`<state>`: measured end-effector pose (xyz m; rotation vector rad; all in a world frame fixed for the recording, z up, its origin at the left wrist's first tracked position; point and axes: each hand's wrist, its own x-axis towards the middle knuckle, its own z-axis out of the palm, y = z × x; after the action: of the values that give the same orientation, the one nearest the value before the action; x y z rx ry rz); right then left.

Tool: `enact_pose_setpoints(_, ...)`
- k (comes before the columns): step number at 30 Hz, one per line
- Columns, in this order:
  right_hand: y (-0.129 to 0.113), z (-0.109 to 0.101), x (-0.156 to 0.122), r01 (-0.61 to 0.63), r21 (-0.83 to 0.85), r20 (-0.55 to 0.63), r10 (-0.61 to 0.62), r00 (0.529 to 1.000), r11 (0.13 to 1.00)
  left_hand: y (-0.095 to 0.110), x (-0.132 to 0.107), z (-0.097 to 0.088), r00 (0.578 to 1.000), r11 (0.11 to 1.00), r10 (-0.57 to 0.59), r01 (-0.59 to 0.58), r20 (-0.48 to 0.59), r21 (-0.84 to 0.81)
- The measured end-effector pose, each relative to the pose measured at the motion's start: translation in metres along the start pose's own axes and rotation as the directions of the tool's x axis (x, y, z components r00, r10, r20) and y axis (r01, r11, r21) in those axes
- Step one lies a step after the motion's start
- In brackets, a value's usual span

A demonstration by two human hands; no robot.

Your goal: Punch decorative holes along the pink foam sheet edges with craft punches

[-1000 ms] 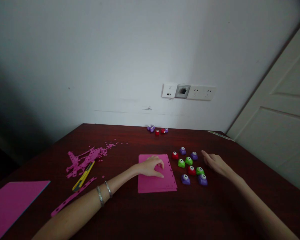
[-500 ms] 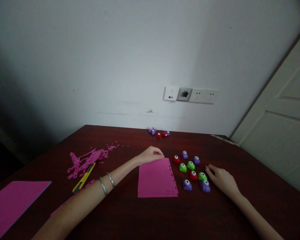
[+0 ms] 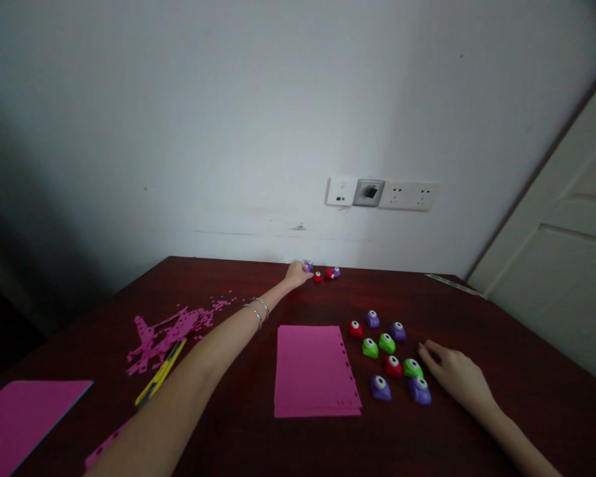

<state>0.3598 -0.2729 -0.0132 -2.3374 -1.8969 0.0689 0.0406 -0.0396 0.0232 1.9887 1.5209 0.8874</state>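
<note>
At the far edge of the table, my left hand (image 3: 298, 274) is closed around a purple paper punch (image 3: 308, 265) with an eye-shaped top; its fingers partly hide the punches there. Just right of it stand a small red punch (image 3: 317, 277) and a red and purple pair (image 3: 332, 273). My right hand (image 3: 457, 376) rests on the table, fingers loosely bent and apart, holding nothing. Close to its left lies a group of red, green and purple punches, among them a green one (image 3: 412, 368) and a purple one (image 3: 420, 391). Pink paper sheets (image 3: 314, 371) with holes along the right edge lie between my arms.
Pink paper scraps (image 3: 171, 334) and a yellow utility knife (image 3: 161, 374) lie on the left, partly beside my forearm. Another pink sheet (image 3: 24, 417) is at the left front. A wall (image 3: 258, 132) with sockets (image 3: 407, 195) bounds the back; a white door (image 3: 576, 218) stands right.
My left hand has left the top edge of the pink sheets and reached forward to the purple punches by the wall. My right hand stays in place; the view has tilted slightly.
</note>
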Motion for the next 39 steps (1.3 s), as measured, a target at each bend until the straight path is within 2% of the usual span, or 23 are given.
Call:
enact_pose_setpoints(5, 0.005, 0.003, 0.005, -0.007, 0.042, -0.014, 0.007, 1.0, 0.999, -0.006, 0.022, 0.021, 0.996, 0.998, 0.035, -0.04, 0.087, 0.051)
enact_pose_setpoints(10, 0.008, 0.006, 0.009, -0.013, 0.058, -0.037, 0.015, 0.999, 0.998, -0.012, 0.034, 0.036, 0.982, 0.995, 0.046, -0.06, 0.183, 0.075)
enact_pose_setpoints(15, 0.008, 0.007, 0.01, -0.005, 0.065, -0.028, 0.007, 1.0, 0.998, -0.015, 0.04, 0.043, 0.961, 0.994, 0.035, -0.062, 0.275, 0.092)
enact_pose_setpoints(20, 0.008, 0.007, 0.01, -0.004, 0.059, -0.05, 0.007, 0.999, 0.998, -0.014, 0.039, 0.042, 0.953, 0.993, 0.039, -0.07, 0.3, 0.096)
enact_pose_setpoints(25, 0.01, 0.009, 0.01, 0.012, 0.069, -0.086, -0.006, 0.996, 0.998, -0.009, 0.033, 0.032, 0.959, 0.991, 0.084, -0.109, 0.271, 0.082)
enact_pose_setpoints(30, 0.01, 0.007, 0.008, 0.011, 0.067, -0.086, -0.005, 0.996, 0.998, 0.003, 0.018, 0.009, 0.951, 0.981, 0.181, -0.192, 0.251, 0.02)
enact_pose_setpoints(34, 0.009, 0.005, 0.005, 0.015, 0.056, -0.085, -0.01, 0.996, 0.998, 0.016, -0.006, -0.012, 0.922, 0.966, 0.257, -0.254, 0.289, -0.048)
enact_pose_setpoints(39, 0.005, 0.003, 0.0, 0.016, 0.047, -0.092, -0.012, 0.996, 0.999, 0.031, -0.052, -0.034, 0.865, 0.94, 0.342, -0.312, 0.367, -0.139)
